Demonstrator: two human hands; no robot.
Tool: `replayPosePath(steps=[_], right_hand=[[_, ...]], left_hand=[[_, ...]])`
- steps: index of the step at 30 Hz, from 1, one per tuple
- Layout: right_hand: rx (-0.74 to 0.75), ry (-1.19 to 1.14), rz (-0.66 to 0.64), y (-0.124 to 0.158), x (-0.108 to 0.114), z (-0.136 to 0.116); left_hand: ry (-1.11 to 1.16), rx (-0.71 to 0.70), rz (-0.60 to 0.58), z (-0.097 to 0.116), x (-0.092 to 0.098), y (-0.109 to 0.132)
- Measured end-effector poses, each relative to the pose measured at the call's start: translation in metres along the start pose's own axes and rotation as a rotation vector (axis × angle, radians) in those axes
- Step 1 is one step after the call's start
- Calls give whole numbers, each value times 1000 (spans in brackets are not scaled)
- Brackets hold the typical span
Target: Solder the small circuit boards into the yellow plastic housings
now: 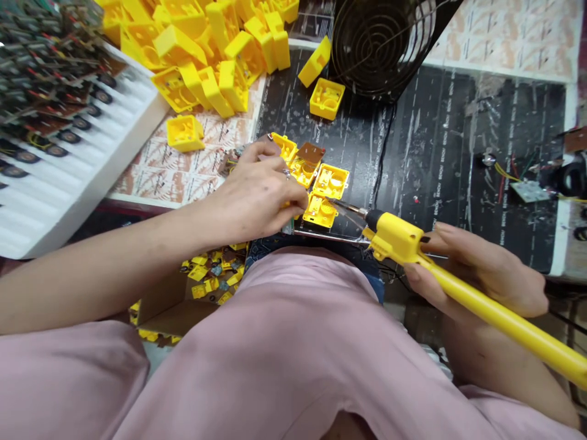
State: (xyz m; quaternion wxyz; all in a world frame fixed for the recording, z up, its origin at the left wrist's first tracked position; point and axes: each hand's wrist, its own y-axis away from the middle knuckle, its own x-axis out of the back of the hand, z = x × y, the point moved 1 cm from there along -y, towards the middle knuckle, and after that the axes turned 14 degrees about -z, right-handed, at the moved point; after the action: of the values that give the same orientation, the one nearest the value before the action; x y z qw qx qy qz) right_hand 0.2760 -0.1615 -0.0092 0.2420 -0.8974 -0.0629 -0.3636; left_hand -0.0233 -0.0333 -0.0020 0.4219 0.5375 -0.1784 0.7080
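In the head view, with the clock centred on the picture, the right hand (481,263) at between 3 and 4 o'clock is wrapped around the yellow handle of a soldering iron (397,235). The tool slants in from 4 o'clock, so its tip reaches the nearest yellow housing (321,211); whether they touch is unclear. Holding it well back likely keeps the fingers off the heat.

The left hand (263,189), just off centre toward 10 o'clock, bends over the housing group, its fingers curled; I cannot tell whether they grip or merely steady something. The group sits just off centre toward 1 o'clock, open sides up, presumably so the iron can get inside. A brown circuit board (310,153) lies over one of them.

At 10 o'clock, a white foam tray (137,116) holds crowded circuit boards with wires and round black parts; its grooves probably keep them in rows. At 11 o'clock is a heap of yellow housings (202,49), tumbled at various angles. At between 7 and 8 o'clock, a cardboard box (169,311) contains small yellow pieces mixed with greyish ones. A fan (378,52) stands at 1 o'clock, perhaps to clear fumes.
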Motion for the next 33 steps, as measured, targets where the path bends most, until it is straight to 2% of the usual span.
replayPosePath(steps=[4,6,8,11,13,15,19,24,27,30,33], right_hand=[[162,-69,32,-5,-3,-5],[195,-91,24,-6,-5,-5],[149,-100,29,-4,-7,-7],[2,-51,116,2,-10,-10],[-27,0,104,5,-11,-10],[31,-24,88,5,-13,-7],[177,-80,57,2,-16,-1],[158,-2,-7,-3,-16,-6],[220,37,-12,-8,-16,-9],[272,68,-34,-14,-16,-11],[319,142,-120,-17,-14,-14]], left_hand=[[89,9,61,-10,-5,8],[122,12,78,-11,-8,7],[138,22,102,-9,-9,3],[73,36,123,-2,-8,-6],[-23,36,88,4,-5,-12],[-88,30,29,8,-2,-17],[-90,28,-32,13,2,-22],[-102,27,-92,18,8,-28],[-104,48,-132,21,10,-31],[-80,52,-144,20,10,-33],[-59,22,-118,19,8,-32]])
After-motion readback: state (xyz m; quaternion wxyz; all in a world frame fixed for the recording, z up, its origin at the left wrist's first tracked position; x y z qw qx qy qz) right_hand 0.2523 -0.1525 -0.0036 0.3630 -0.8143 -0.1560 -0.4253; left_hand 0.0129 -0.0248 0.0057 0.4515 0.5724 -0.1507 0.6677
